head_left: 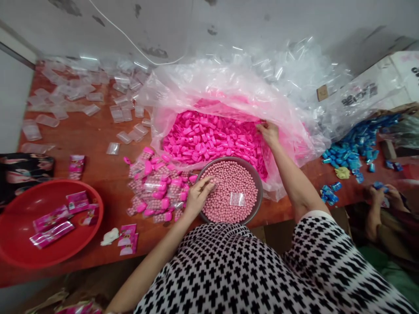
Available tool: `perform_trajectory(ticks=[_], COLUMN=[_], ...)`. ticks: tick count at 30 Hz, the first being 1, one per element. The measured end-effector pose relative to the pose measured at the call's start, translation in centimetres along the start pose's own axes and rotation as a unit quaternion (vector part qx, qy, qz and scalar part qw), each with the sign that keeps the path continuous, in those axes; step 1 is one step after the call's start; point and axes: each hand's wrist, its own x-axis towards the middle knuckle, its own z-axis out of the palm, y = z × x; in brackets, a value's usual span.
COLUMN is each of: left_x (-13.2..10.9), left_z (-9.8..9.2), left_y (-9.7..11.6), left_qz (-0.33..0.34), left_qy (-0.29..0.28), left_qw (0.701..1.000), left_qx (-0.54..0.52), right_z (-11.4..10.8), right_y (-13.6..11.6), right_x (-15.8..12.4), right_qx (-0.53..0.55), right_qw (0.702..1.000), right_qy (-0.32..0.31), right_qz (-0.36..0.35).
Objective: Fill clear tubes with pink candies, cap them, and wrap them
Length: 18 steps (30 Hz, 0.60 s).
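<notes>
The grey bowl sits right in front of me at the edge of the worktop, full of pink beads, with one small clear container lying on top of them. My two hands are apart. My left hand is over the bowl's left side, fingers and thumb drawn close together above the beads; I can't tell for certain what is pinched there. My right hand reaches beyond the bowl, to its right, fingers bent at the edge of the bright pink caps; whether they grip a cap or the plastic I can't tell.

Those caps lie heaped in a big translucent bag just behind the bowl. Touching the bowl's left side is a pile of bead-filled containers with pink caps on. Farther left of the bowl stands a red basin with shiny pink packets in it. Clear plastic pieces are scattered behind and left of the bowl. Well to its right are blue pieces, and near those, a co-worker's hands hold another blue one.
</notes>
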Motion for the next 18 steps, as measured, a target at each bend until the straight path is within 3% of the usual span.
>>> perform_trajectory(ticks=[2,5,9,14,18], left_x=[-0.1,-0.3,-0.4,-0.5,-0.8], left_z=[0.5,1.2,1.8,1.8,1.9], left_y=[-0.3,-0.6,-0.4,0.2,0.2], left_qz=[-0.012,-0.024,-0.023,-0.017,-0.009], left_qy=[-0.008,-0.023,-0.03,-0.026,-0.011], left_qw=[1.0,0.999,0.999,0.999,1.0], left_qx=[-0.01,-0.02,-0.019,-0.01,-0.013], right_z=[-0.5,-0.7,0.3,1.6,1.2], right_y=[0.6,0.5,-1.0,-2.8,-3.7], right_x=[-0.3,-1.6,-3.0,-1.9,-0.7], right_qx=[-0.006,-0.098,-0.214,-0.268,-0.3], right_qw=[1.0,0.993,0.961,0.939,0.927], right_qy=[0.009,-0.007,-0.134,-0.192,-0.217], right_qz=[-0.008,-0.064,-0.111,-0.094,-0.059])
